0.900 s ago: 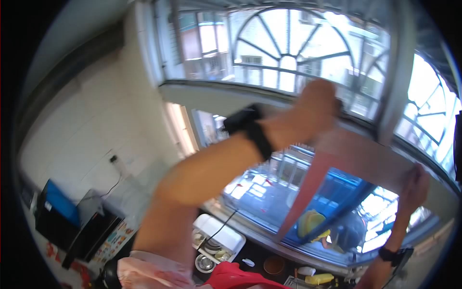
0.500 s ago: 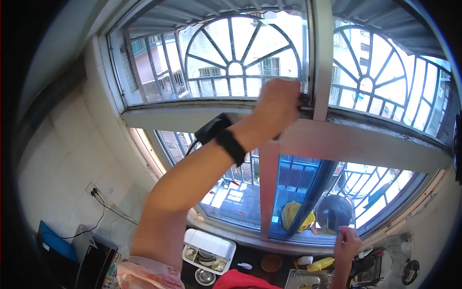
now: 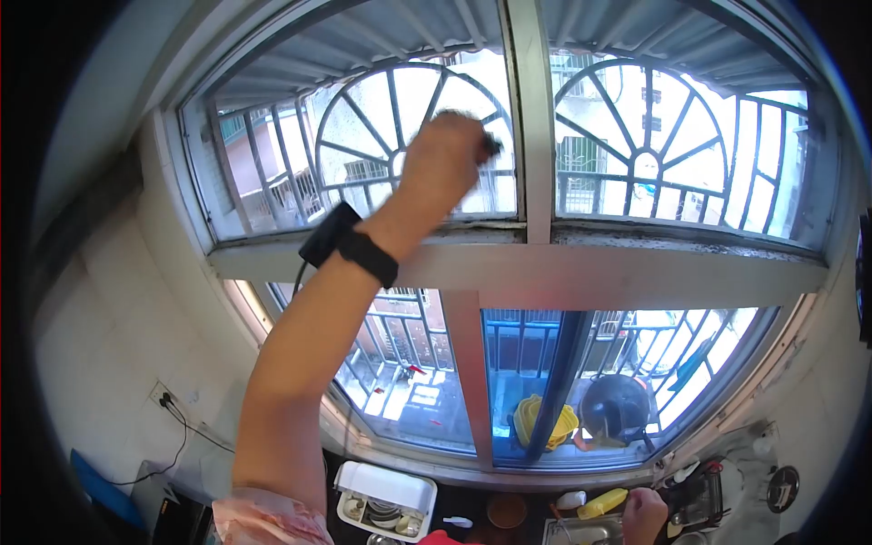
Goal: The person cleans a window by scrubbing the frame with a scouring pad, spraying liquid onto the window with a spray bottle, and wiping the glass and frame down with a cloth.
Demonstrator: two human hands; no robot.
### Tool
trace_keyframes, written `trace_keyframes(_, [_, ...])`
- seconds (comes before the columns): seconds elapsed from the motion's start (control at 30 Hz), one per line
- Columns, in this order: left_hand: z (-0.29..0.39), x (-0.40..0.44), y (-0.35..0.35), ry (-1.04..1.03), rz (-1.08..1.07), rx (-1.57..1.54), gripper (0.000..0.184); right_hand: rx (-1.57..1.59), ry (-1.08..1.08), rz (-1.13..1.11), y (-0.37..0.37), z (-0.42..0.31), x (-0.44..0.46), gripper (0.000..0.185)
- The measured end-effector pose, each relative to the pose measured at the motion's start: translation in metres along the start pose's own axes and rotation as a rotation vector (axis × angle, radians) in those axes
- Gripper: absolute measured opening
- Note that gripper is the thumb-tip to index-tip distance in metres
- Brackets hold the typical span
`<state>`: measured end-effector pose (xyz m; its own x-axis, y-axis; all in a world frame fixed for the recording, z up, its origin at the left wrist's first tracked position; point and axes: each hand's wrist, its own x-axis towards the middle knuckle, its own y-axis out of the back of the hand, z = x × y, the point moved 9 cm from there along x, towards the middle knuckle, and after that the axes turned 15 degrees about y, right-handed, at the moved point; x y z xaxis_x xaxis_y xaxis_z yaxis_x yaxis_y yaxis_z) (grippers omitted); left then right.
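Note:
My left hand (image 3: 442, 163) is raised in front of the upper left window pane (image 3: 363, 136), its fingers closed round a small dark object (image 3: 491, 145) of which only an end shows. A black strap with a black box (image 3: 329, 234) is on that wrist. Low at the right, my right hand (image 3: 644, 513) is beside the sink (image 3: 581, 530), near a yellow bottle (image 3: 602, 503). Its fingers look curled, and what they hold, if anything, is hidden.
A white dish rack (image 3: 386, 495) with bowls stands on the dark counter, with a brown round item (image 3: 507, 510) to its right. Black plugs with cords (image 3: 166, 400) are in the left wall. Beyond the lower window are a yellow basket (image 3: 545, 423) and a dark tub (image 3: 615, 406).
The view has swung to face the window squarely. My left hand has moved up from the frame's lower rail to the upper left pane. My right hand has dropped from the window frame to the sink.

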<state>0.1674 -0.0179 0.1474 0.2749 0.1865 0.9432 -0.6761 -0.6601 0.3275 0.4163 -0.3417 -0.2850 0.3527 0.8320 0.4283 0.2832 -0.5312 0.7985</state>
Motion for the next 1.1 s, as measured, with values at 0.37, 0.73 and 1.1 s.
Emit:
trace_keyframes(0.37, [-0.013, 0.1, 0.02, 0.134, 0.101, 0.094, 0.01, -0.044, -0.098, -0.083, -0.002, 0.021, -0.032, 0.023])
trace_keyframes(0.73, [0.018, -0.031, -0.055, -0.059, -0.646, 0.114, 0.011, -0.085, -0.081, -0.214, -0.042, 0.036, -0.028, 0.027])
trace_keyframes(1.1, [0.024, -0.042, -0.058, 0.001, -0.71, -0.04, 0.011, -0.087, -0.042, -0.199, -0.036, 0.037, -0.051, 0.027])
